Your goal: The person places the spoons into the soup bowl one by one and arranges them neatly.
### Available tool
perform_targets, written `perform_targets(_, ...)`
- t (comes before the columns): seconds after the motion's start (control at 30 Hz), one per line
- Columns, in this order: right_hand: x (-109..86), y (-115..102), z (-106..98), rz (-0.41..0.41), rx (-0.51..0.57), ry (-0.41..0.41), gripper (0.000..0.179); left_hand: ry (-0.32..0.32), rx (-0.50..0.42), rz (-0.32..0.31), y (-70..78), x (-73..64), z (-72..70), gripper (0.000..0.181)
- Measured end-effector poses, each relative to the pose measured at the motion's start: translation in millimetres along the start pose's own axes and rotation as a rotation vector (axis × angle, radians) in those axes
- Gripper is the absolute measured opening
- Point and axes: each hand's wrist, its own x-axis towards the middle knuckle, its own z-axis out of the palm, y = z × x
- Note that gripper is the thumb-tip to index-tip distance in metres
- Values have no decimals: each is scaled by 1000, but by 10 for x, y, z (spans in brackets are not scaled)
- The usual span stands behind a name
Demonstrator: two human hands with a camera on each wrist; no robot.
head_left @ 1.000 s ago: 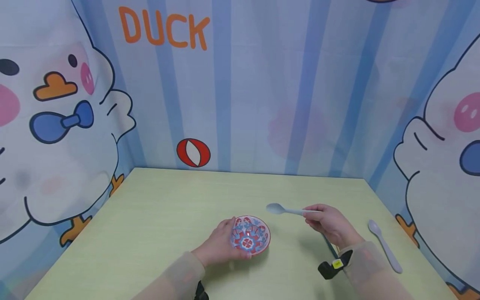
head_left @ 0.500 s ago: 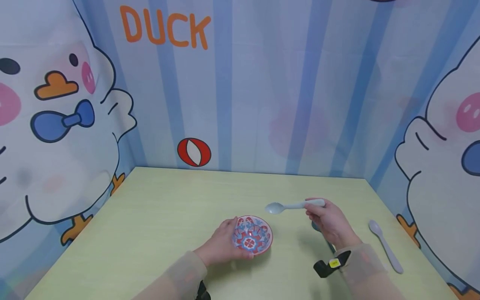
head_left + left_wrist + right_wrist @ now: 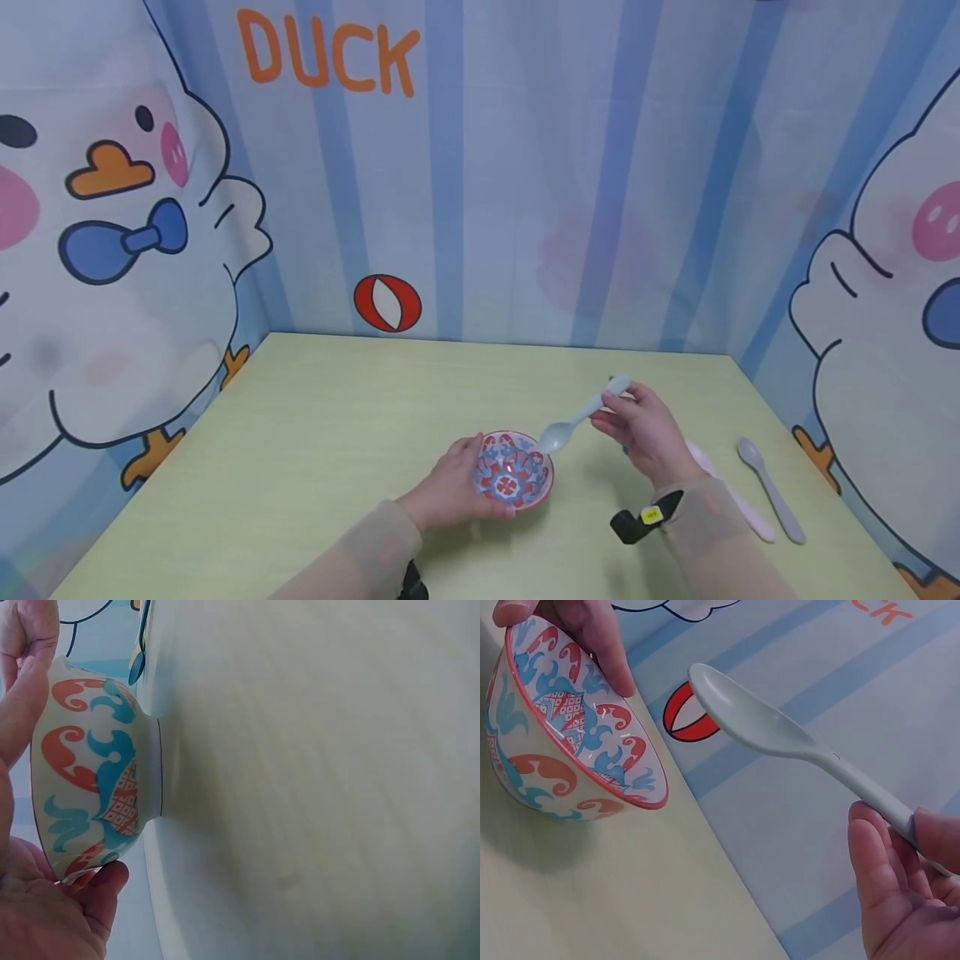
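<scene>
My left hand (image 3: 450, 492) grips a small bowl (image 3: 517, 473) by its left side, thumb at the near rim and fingers at the far rim. Red and blue patterns cover the bowl inside and out; the left wrist view shows its outer wall (image 3: 90, 757) and pale foot. Between thumb and fingers, my right hand (image 3: 651, 437) pinches the handle of a pale grey-green spoon (image 3: 757, 724). The spoon slants down to the left, and its tip overlaps the bowl's right rim in the head view. Nothing shows inside the bowl.
On the pale yellow table (image 3: 345, 417), a pink spoon (image 3: 742, 507) lies partly behind my right wrist, with a lavender-grey spoon (image 3: 771, 492) to its right. A dark teal spoon (image 3: 136, 667) appears in the left wrist view. Duck-printed fabric (image 3: 510, 167) surrounds the table's back and sides.
My right hand has turned the spoon from nearly level to slanting, its tip lowered toward the bowl. The bowl has shifted slightly right, and the pink spoon has come into view.
</scene>
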Motion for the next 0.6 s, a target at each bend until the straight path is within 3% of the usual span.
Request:
perform_targets(0.37,148,97,212,21,-68,18,56,-36,5,29,-55,-1,-6,117)
perform_targets(0.6,215,177,325,32,-123,0,60,-73,13,63,-143,-81,-85,106)
